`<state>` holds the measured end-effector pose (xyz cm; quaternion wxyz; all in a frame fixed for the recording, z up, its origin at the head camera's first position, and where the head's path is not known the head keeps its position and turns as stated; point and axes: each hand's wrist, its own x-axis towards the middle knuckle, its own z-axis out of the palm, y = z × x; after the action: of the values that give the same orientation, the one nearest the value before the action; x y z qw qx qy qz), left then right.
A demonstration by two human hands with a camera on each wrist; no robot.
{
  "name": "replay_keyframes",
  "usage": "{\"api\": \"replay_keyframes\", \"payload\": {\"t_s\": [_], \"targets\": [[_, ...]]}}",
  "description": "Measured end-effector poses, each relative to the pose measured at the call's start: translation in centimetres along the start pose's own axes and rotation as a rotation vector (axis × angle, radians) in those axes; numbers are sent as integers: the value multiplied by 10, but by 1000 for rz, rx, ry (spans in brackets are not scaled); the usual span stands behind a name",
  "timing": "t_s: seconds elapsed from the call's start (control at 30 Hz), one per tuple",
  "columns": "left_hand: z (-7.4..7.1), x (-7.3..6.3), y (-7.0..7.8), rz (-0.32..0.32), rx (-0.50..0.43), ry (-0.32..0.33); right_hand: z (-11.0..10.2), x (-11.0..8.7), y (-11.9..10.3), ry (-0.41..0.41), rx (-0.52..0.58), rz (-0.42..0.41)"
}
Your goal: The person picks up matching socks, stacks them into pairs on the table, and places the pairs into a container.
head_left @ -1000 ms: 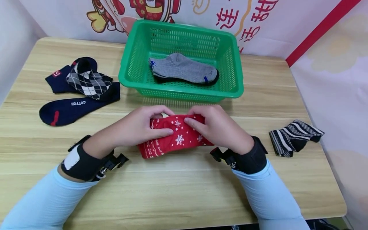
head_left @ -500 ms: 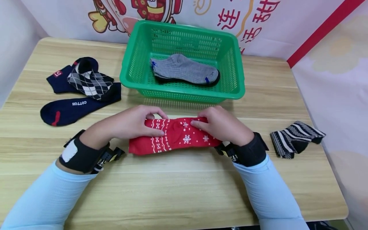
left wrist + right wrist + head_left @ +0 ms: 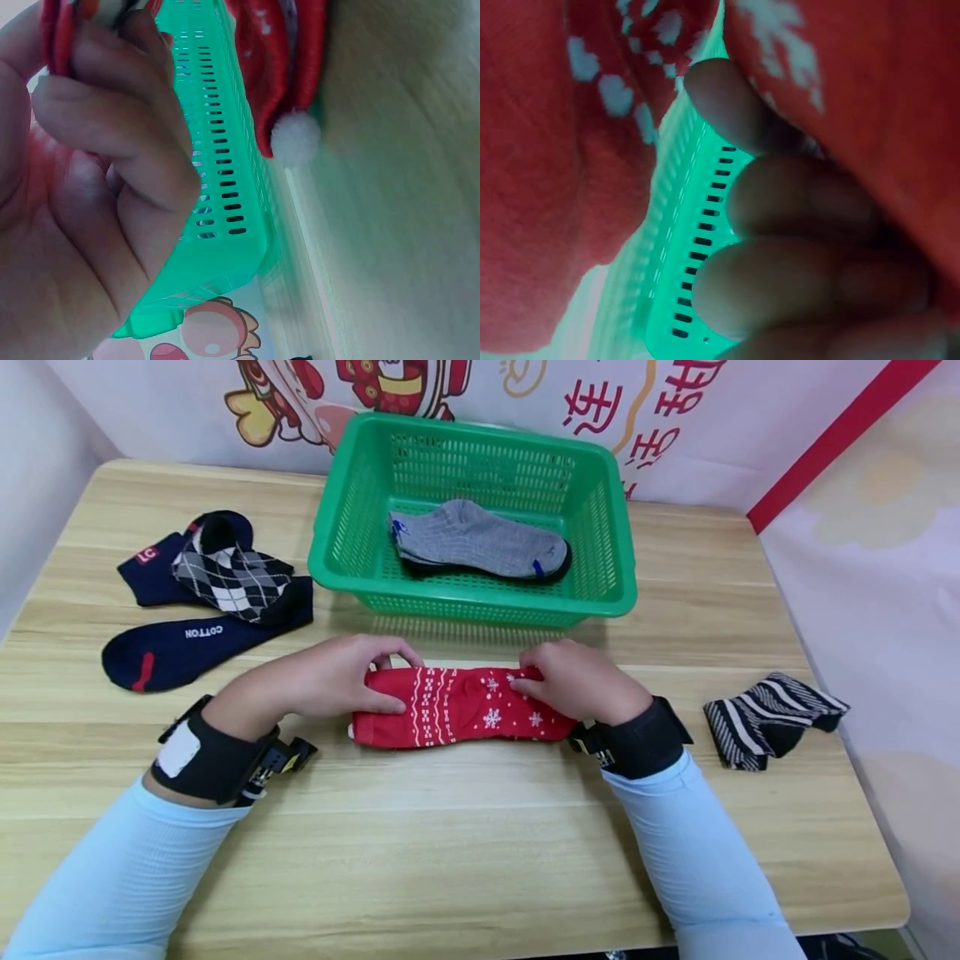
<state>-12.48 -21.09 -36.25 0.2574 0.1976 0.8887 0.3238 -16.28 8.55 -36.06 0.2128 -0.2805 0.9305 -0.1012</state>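
A red sock with white snowflakes (image 3: 468, 706) stretches sideways in front of the basket, held between both hands. My left hand (image 3: 330, 677) pinches its left end, thumb in front and fingers behind. At the sock's upper right, my right hand (image 3: 588, 683) pinches the fabric. In the left wrist view, curled fingers (image 3: 112, 127) hold red cloth, and a white pompom (image 3: 295, 139) hangs from a red part. Red fabric (image 3: 532, 187) and the curled fingers (image 3: 780, 285) fill the right wrist view. Whether one sock or a stacked pair is held, I cannot tell.
Behind the hands stands a green basket (image 3: 472, 602) with grey socks (image 3: 480, 539) inside. Navy socks (image 3: 195, 647) and a black-and-white argyle sock (image 3: 236, 578) lie at the left. Striped socks (image 3: 768, 718) lie near the right edge of the wooden table (image 3: 465, 860).
The red sock has gone from bunched and tilted to stretched out nearly level. My left hand has moved left and my right hand slightly right, both keeping hold.
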Motion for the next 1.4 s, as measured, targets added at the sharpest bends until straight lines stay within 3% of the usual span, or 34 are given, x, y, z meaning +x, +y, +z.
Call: {"api": "replay_keyframes", "payload": {"t_s": [0.27, 0.77, 1.07, 1.4], "targets": [[0, 1, -4, -19, 44, 5, 5, 5, 1, -36, -28, 9], [5, 4, -9, -44, 241, 28, 6, 7, 6, -31, -23, 20], [7, 4, -9, -63, 260, 20, -1, 3, 16, -84, 31, 35], [6, 4, -9, -84, 290, 24, -4, 3, 19, -106, 6, 100]]}}
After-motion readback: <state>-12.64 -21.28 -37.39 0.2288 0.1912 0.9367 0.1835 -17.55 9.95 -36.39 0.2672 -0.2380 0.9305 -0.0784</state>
